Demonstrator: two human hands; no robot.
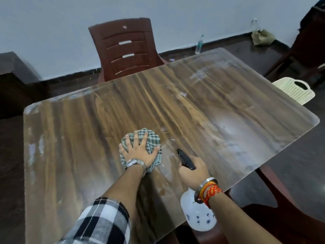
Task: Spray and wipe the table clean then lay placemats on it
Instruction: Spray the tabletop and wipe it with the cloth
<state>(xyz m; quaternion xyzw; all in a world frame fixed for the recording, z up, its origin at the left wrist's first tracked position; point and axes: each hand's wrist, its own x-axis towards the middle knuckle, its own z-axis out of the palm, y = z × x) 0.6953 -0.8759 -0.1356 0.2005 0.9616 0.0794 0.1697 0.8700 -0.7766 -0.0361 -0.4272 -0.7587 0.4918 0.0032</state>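
Risks first. Right hand [192, 167] is wrapped around the spray bottle [199, 211] at the neck, fingers clenched on the black trigger head [186, 159], nozzle pointing forward and a little toward the left fingertips. A squeeze now likely mists the cloth and the back of the left hand rather than bare table. The bottle body hangs below the wrist, near the table's near-right edge; a careless swing could knock it on that edge.

Left hand [139, 150] lies flat on the checked cloth [151, 140], fingers spread and pressing down, not gripping. The cloth is bunched, part under the palm, part bulging beyond the fingertips. With only downward pressure, a fast stroke could let it slide out or fold, leaving streaks.

Table [70, 155]: wood-grain top with a glossy surface. Whitish smears and hazy patches show well beyond the fingertips toward the far-right corner, along the far edge, and down the left side away from the thumb. Directly around the cloth it looks cleaner but still streaky. My read: wiping is partway through and most of the surface remains to do. Wipe marks may be hard to tell from glare.

No placemats visible. A cream perforated basket [295, 90] sits past the table's right edge; contents can't be seen. A brown plastic chair [126, 50] stands at the far side.
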